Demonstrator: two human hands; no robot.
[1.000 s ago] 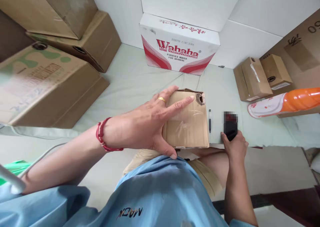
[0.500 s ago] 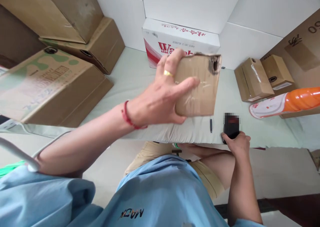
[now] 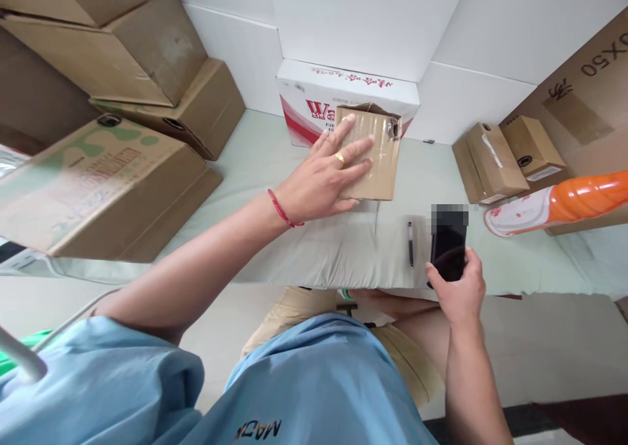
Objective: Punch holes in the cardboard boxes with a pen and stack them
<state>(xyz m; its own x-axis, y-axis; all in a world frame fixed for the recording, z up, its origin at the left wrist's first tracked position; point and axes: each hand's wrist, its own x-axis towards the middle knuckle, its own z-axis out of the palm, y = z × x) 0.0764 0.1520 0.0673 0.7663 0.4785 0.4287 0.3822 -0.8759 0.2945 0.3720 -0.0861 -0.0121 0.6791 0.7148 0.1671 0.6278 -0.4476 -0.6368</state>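
My left hand (image 3: 328,177), with a gold ring and a red cord at the wrist, lies with fingers spread on a small brown cardboard box (image 3: 380,163). That box stands on the pale green cloth in front of a white and red carton (image 3: 297,105). At the right, my right hand (image 3: 458,288) grips a black phone (image 3: 449,249) by its lower end near the table's front edge. A pen (image 3: 411,245) lies on the cloth just left of the phone.
Large brown boxes (image 3: 161,203) are stacked on the left. Two small boxes (image 3: 493,167) stand at the right, beside an orange bottle (image 3: 589,196) and a big carton (image 3: 583,98). A white panel wall (image 3: 343,19) rises behind the table (image 3: 275,255).
The small box has gone from being gripped by my left hand to standing on the cloth, further back. My left fingers have spread over it. My right hand still holds the phone.
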